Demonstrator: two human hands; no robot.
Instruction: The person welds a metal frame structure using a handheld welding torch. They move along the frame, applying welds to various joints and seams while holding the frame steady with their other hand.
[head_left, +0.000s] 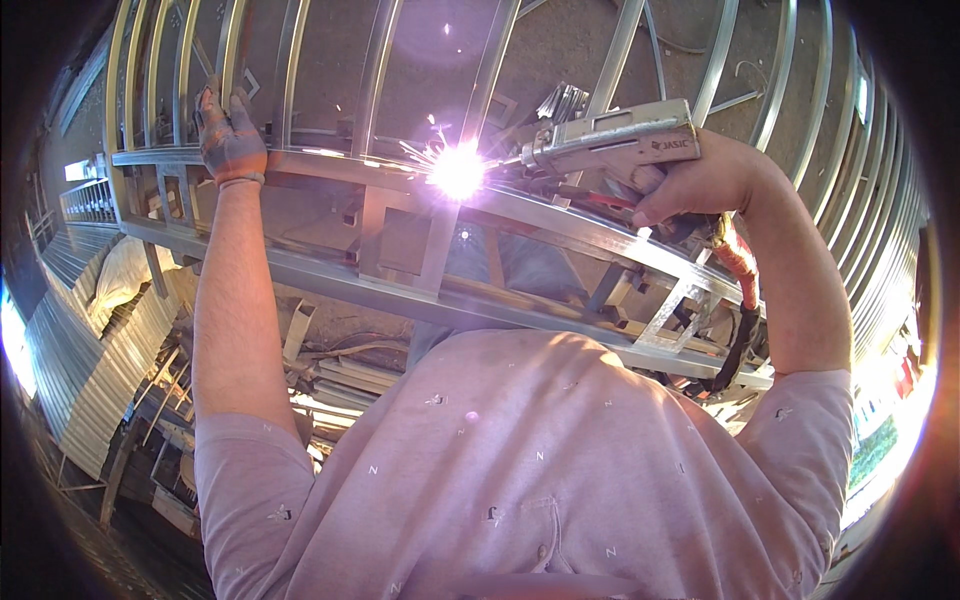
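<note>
Dusty floor (335, 55) (brown) beneath metal frame (545, 213)

A worker's right hand (705, 178) grips a grey welding gun (620, 138), its nozzle pointing left from the grip toward a dazzling violet-white arc (458, 172) whose glare hides the contact point. Farther left of that grip, the left hand (232, 142), in a grey-and-orange glove, rests on a metal frame (570, 228). Beyond the grip, shiny long bars (612, 60) run side by side; below it hangs a cable (738, 262) partly wrapped in orange-red. Corrugated sheets (100, 365) lie well apart, far to the grip's left.
</note>
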